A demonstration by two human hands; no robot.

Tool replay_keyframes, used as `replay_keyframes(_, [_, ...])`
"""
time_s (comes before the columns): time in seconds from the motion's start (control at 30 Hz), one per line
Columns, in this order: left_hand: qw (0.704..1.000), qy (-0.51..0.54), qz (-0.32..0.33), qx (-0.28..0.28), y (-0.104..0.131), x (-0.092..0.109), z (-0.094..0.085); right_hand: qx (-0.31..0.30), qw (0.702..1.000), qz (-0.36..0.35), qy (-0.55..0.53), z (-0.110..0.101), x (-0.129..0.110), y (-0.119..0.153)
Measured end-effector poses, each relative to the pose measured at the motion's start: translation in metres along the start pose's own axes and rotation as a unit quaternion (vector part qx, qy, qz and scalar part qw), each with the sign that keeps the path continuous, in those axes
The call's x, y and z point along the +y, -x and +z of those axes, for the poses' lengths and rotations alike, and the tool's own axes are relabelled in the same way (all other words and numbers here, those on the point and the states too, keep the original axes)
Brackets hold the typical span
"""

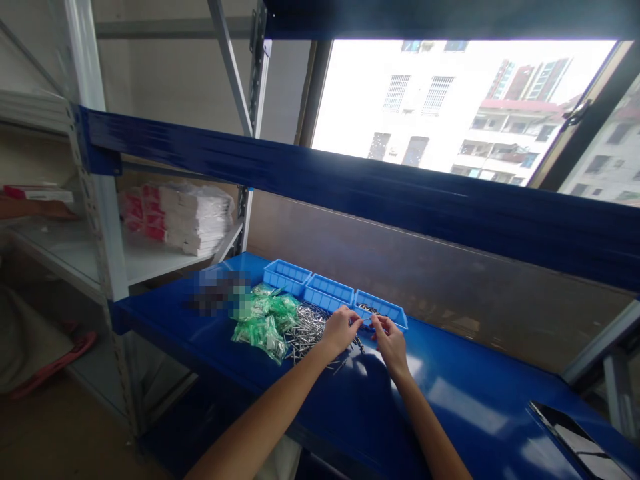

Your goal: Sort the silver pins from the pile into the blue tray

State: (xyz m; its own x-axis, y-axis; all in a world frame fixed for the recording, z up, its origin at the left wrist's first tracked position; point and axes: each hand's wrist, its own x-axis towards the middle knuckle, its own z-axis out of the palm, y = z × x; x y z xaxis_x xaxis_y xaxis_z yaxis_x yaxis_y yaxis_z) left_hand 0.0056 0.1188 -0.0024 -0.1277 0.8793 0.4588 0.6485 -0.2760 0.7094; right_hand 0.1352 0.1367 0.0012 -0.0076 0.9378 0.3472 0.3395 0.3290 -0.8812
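My left hand (pixel 341 331) and my right hand (pixel 390 341) are held close together above the blue table, fingers pinched. Between their fingertips is a thin metal pin (pixel 367 319), too small to make out fully. Under and beside my left hand spreads a heap of loose silvery metal pins (pixel 306 331), which look like blind rivets. Just behind my hands stands a blue bin (pixel 400 313) with some similar pins in it. Two more blue bins, a middle one (pixel 327 303) and a left one (pixel 287 283), stand in line with it.
Green-tinted plastic bags (pixel 263 333) lie left of the heap, near a blurred-out patch. A phone-like dark slab (pixel 575 437) rests at the right on the blue table (pixel 460 400). A blue shelf beam (pixel 350 183) crosses ahead. Another person's arm (pixel 40 209) shows at far left, near wrapped boxes (pixel 195 217).
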Motion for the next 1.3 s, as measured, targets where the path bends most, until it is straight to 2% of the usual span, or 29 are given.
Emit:
replay_keyframes(0.13, [0.999,0.041,-0.018,0.028,-0.003,0.0,0.0,-0.012,0.999,-0.016,0.025,0.0,0.0,0.0])
replay_keyframes(0.37, [0.995,0.074,-0.031,0.059,-0.006,-0.001,-0.001,-0.095,0.985,-0.093,0.111,0.004,0.003,0.006])
replay_keyframes(0.53, [0.993,0.078,-0.012,0.082,-0.006,-0.002,-0.002,-0.065,0.984,-0.125,0.11,0.007,0.005,0.005])
replay_keyframes(0.7, [0.99,0.103,-0.033,0.094,-0.007,0.001,-0.006,-0.03,0.996,-0.087,0.001,0.006,0.005,0.001])
replay_keyframes(0.83, [0.978,0.183,-0.089,0.048,-0.007,0.002,-0.005,0.007,0.996,-0.057,-0.063,0.004,0.0,0.001])
replay_keyframes(0.9, [0.976,0.193,-0.096,0.025,-0.007,0.002,-0.003,0.024,0.996,-0.022,-0.087,0.004,-0.002,0.001])
replay_keyframes(1.03, [0.98,0.184,-0.073,-0.026,-0.004,0.001,0.0,0.042,0.992,0.05,-0.112,0.003,-0.005,0.001])
replay_keyframes(1.13, [0.985,0.156,-0.051,-0.059,-0.002,0.0,0.001,0.062,0.987,0.072,-0.126,0.002,-0.004,-0.001])
replay_keyframes(1.3, [0.995,0.081,-0.046,-0.038,-0.001,0.0,-0.002,0.082,0.987,0.073,-0.12,-0.002,-0.003,-0.002])
